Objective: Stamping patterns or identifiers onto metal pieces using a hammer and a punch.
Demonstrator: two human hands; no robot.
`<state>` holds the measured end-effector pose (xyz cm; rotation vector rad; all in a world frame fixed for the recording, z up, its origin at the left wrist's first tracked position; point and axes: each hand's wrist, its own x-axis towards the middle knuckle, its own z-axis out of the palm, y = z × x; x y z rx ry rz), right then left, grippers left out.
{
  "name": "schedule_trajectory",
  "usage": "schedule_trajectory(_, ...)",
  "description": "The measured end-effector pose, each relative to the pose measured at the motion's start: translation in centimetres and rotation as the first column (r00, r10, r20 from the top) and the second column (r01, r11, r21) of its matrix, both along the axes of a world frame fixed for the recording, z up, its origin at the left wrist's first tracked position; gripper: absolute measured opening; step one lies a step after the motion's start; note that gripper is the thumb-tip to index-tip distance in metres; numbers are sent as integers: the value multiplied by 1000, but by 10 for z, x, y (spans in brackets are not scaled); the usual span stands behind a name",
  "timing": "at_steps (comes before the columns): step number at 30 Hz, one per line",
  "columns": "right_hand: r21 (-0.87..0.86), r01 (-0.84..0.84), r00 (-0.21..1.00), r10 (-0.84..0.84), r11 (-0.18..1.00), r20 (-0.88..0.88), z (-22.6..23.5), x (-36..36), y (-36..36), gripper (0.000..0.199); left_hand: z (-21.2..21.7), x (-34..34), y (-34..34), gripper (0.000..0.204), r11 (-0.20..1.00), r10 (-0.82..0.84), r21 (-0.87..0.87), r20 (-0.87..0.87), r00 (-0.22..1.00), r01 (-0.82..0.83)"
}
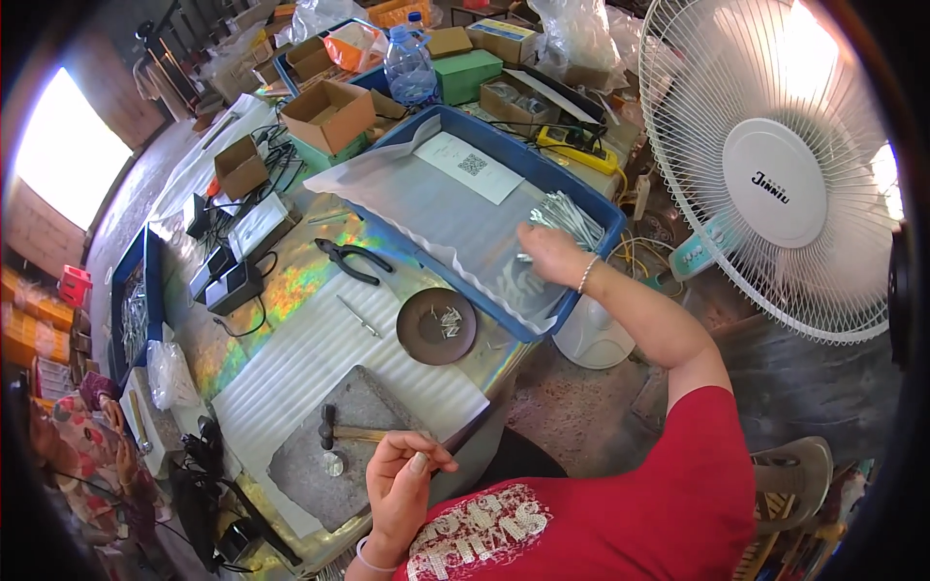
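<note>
My right hand (554, 257) reaches into the right end of a blue tray (465, 288) lined with white sheeting. Its fingers are bent together beside a pile of thin shiny metal pieces (572, 219), and whatever they grip is hidden. Closer to my body, my left hand (402, 484) is raised with curled fingers and the thumb against them; I cannot make out anything in it. Just beyond it a hammer (356, 434) with a wooden handle lies on a grey stone slab (300, 470), beside a small round shiny piece (333, 464).
A brown round dish (412, 334) holds small metal pins. Black-handled pliers (354, 259) and a thin metal rod (358, 316) lie nearby. A white fan (775, 184) stands at the right. Open cartons (327, 116) and a water bottle (410, 68) crowd the far side. Another person (92, 445) is at the left.
</note>
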<state>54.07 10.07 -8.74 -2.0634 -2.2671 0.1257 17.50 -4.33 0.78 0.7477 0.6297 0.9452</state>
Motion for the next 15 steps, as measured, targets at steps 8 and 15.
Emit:
schedule_trajectory(8, -25, 353, 74, -54, 935, -996, 109, 29, 3, 34, 8, -20, -3, 13, 998, 62, 5, -36, 997, -62)
schedule_trajectory(15, -34, 76, -174, -20, 997, -985, 134, -134, -39, 38, 19, -19, 9, 48, 785, 386, 615, -588, 711, 82)
